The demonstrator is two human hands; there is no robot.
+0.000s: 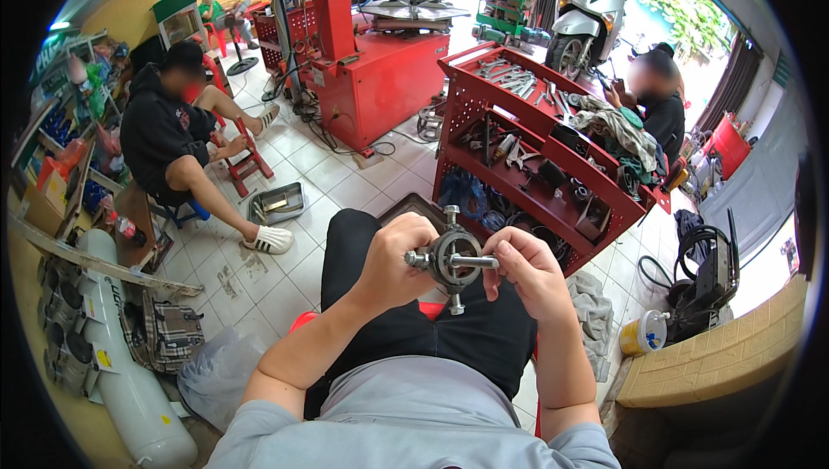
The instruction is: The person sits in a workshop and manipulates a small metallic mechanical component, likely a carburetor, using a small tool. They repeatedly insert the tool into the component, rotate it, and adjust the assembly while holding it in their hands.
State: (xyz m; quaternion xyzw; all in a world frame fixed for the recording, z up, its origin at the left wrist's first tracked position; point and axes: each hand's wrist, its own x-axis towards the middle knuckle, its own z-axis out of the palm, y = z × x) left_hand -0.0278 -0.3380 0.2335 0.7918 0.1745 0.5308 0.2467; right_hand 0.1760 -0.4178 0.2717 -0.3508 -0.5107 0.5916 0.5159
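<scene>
One red cart beyond bolted ring

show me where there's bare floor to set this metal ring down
Bare tiles lie between the shallow tray and the red machine, and between the white shoe, clear plastic bag and your left thigh. The red cart is crowded: wrenches and rags on top, parts below.

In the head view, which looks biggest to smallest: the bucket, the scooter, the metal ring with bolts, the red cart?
1. Red cart
2. Scooter
3. Metal ring with bolts; it's close to the camera, so it looks bigger
4. Bucket
</scene>
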